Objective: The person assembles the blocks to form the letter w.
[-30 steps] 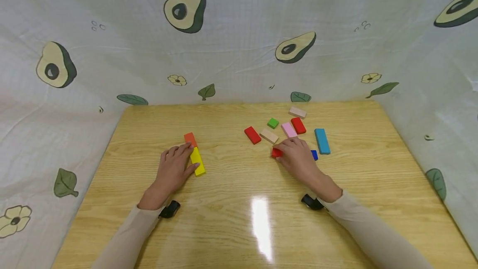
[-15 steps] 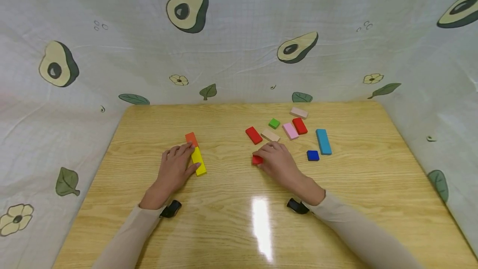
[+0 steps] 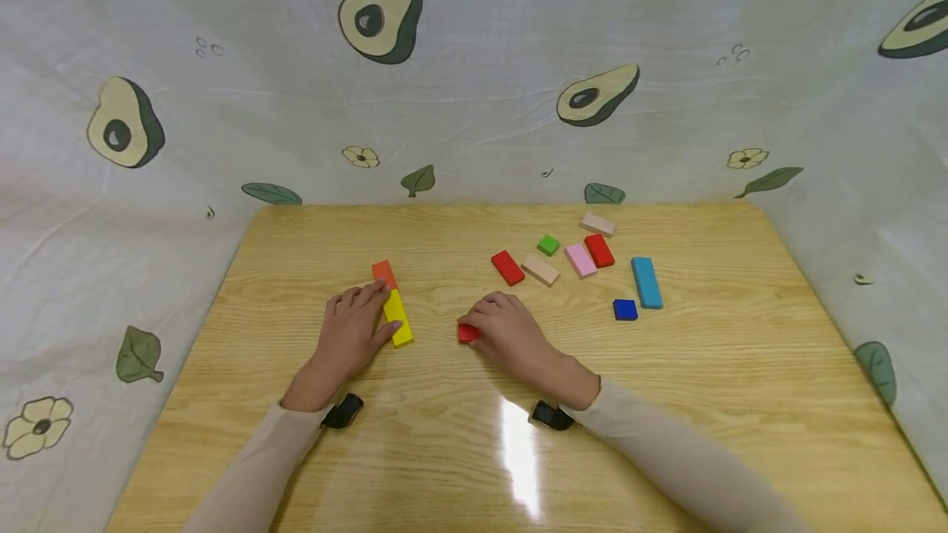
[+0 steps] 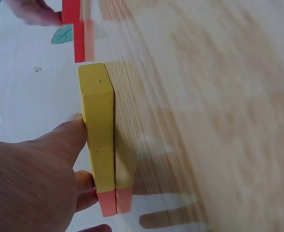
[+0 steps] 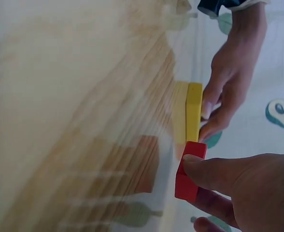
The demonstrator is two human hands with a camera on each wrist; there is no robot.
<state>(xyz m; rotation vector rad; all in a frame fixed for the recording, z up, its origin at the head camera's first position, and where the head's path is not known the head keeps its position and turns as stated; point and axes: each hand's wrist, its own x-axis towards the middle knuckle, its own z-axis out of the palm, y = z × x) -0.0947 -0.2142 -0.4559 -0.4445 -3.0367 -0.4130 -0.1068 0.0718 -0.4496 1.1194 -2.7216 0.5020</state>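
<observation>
Trainee: Report progress on the table (image 3: 437, 434).

Instructor: The yellow block (image 3: 392, 307) and the orange block (image 3: 383, 269) lie end to end in one row. Judge this portion complete.

Trainee: State of the left hand (image 3: 348, 329)?

Instructor: Fingers relaxed, wrapped around nothing. The thumb rests against the yellow block; a fingertip rests near the joint.

Trainee: And the right hand (image 3: 513, 337)?

Instructor: It pinches the small red block (image 3: 467, 333) between thumb and fingers, right of the row and apart from it. The reflection suggests the block is raised; the fingers cover part of it, so its full length cannot be confirmed.

Trainee: Items outstanding?

Instructor: The pinched block is not yet set down. Eight others lie loose: second red block (image 3: 507, 267), third red block (image 3: 599, 251), front beige block (image 3: 541, 271), rear beige block (image 3: 597, 224), green block (image 3: 548, 245), pink block (image 3: 581, 260), light blue block (image 3: 647, 282) and dark blue block (image 3: 625, 309).
</observation>
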